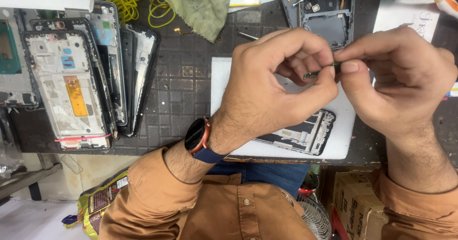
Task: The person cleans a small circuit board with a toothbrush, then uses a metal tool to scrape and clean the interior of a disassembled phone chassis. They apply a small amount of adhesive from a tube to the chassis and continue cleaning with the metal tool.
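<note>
Both hands meet above the right half of the tabletop, pinching one small part between them. The left hand (pixel 276 87) curls its thumb and forefinger around one end of a thin dark strip (pixel 318 72), and the right hand (pixel 396 78) nips the other end between thumb and forefinger; it looks like a small flex cable or bracket, though it is too small to tell for sure. A dark smartwatch (pixel 196 136) with an orange rim sits on the left wrist.

Directly under the hands lies a white foam pad (pixel 224 78), reaching to the near edge of the tabletop, with an opened phone frame (pixel 305 135) lying on it. Beyond the hands, at the far edge, rests another opened phone body (pixel 329 15). A green cloth (pixel 202 4) lies at the far edge toward the middle, with yellow cable (pixel 129 1) coiled beside it. Along the left edge a stack of phone frames (pixel 71 87) lies overlapped.
</note>
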